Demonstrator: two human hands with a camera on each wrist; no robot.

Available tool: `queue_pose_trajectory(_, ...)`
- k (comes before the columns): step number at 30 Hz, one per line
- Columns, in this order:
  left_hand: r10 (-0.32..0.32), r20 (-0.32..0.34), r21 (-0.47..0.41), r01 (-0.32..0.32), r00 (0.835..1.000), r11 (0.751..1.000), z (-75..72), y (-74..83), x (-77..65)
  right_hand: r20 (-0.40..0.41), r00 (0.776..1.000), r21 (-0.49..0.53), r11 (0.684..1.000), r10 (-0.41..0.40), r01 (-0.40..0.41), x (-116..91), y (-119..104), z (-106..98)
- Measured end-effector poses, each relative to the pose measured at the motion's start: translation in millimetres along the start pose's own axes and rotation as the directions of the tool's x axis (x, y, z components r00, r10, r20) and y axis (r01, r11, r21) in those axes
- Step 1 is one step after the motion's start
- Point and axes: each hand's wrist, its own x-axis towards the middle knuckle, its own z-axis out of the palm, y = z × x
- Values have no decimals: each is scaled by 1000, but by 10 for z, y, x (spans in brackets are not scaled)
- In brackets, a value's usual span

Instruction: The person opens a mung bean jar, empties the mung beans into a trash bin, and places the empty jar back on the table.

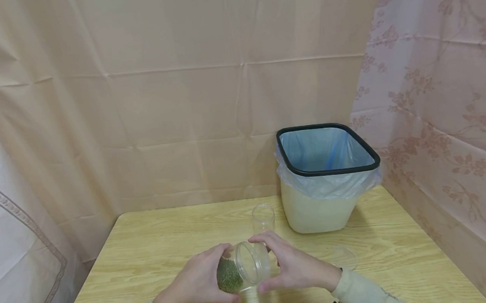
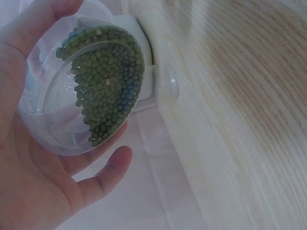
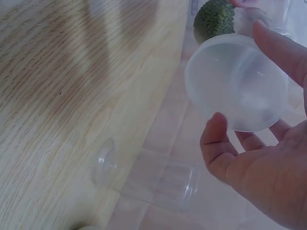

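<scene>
Now I've got the left hand curled round a tilted jar of green beans above the tabletop, right hand gripping a frosted piece at its mouth, glass just beyond.

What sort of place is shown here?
Probably an indoor, curtained-off work corner: a plain beige fabric curtain, a pink floral fabric curtain and a light wood-grain rectangular table suggest it.

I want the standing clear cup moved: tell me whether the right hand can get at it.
Probably not yet: the right hand grips a translucent round piece, though the clear cup stands close beyond it.
</scene>
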Motion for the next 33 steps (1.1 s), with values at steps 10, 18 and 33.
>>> queue_pose_trajectory(10, -1, -5, -20, 1, 1000, 1000, 2, -16, -15, 12, 998, 18, 998, 66, -66, 4, 45, 18)
queue_pose_trajectory(18, 9, -27, -9, -10, 1000, 1000, 29, -29, -37, 22, 997, 38, 997, 73, -73, -16, 104, 67)
queue_pose_trajectory(33, 7, -18, -12, -7, 1000, 1000, 68, -53, -64, 93, 979, -2, 983, 182, -183, -39, 271, 157)
